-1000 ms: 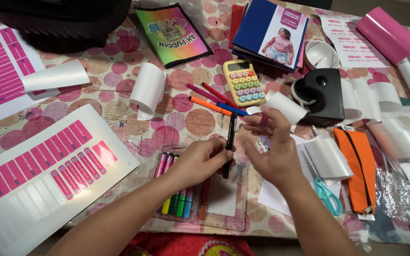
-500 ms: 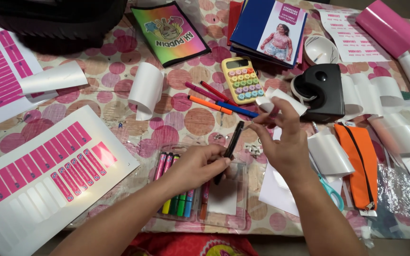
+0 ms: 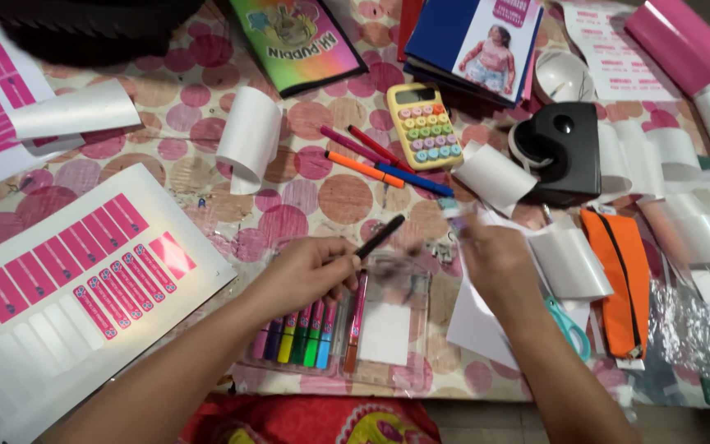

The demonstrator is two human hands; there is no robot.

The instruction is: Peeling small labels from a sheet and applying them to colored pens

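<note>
Black marker pinched near its lower end in left hand, over clear pen case; light, rigid, smooth, best gripped mid-barrel; right hand blurred, grip indeterminate.

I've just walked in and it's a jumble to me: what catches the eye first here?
The left hand holds a black pen at the centre, above a clear case of coloured markers. At left lies a white sheet of pink stickers; a yellow calculator sits further back.
</note>
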